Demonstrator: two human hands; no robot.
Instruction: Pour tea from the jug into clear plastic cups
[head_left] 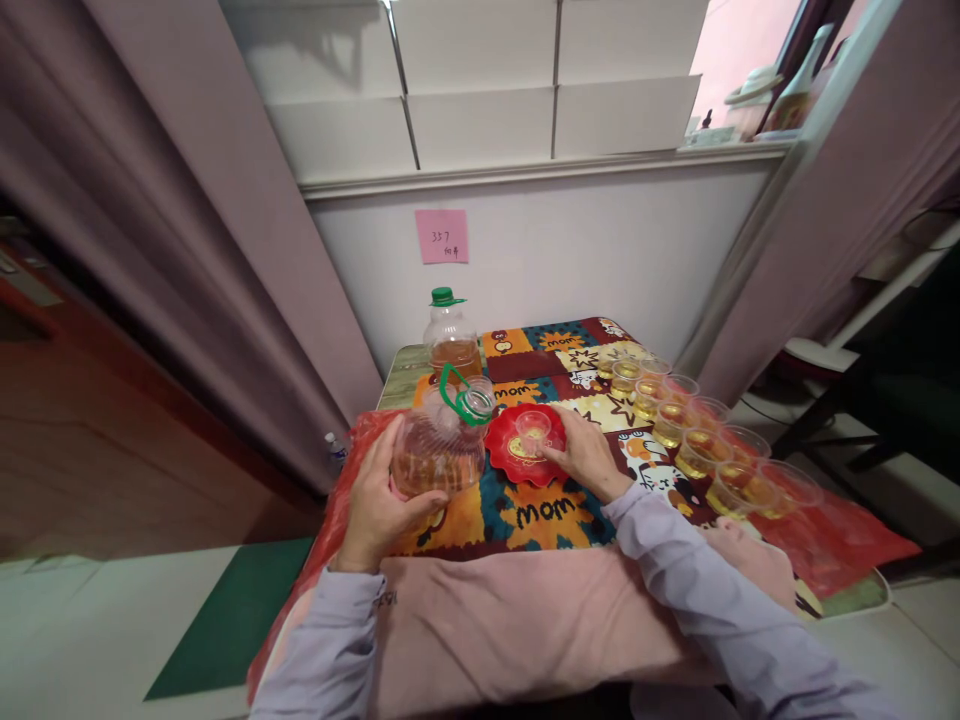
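Observation:
My left hand is wrapped round a clear plastic jug of amber liquid. The jug is tilted to the right, its open mouth and green ring handle pointing toward a small clear cup. That cup stands on a red scalloped plate. My right hand pinches the cup's near side, its fingers lying over the plate. A second jug with a green cap stands upright behind, partly filled with the same liquid.
Several clear cups filled with amber liquid run in a row down the right side of the patterned tablecloth. A pink cloth covers my lap. Curtains hang on both sides, and a pink note is stuck to the wall.

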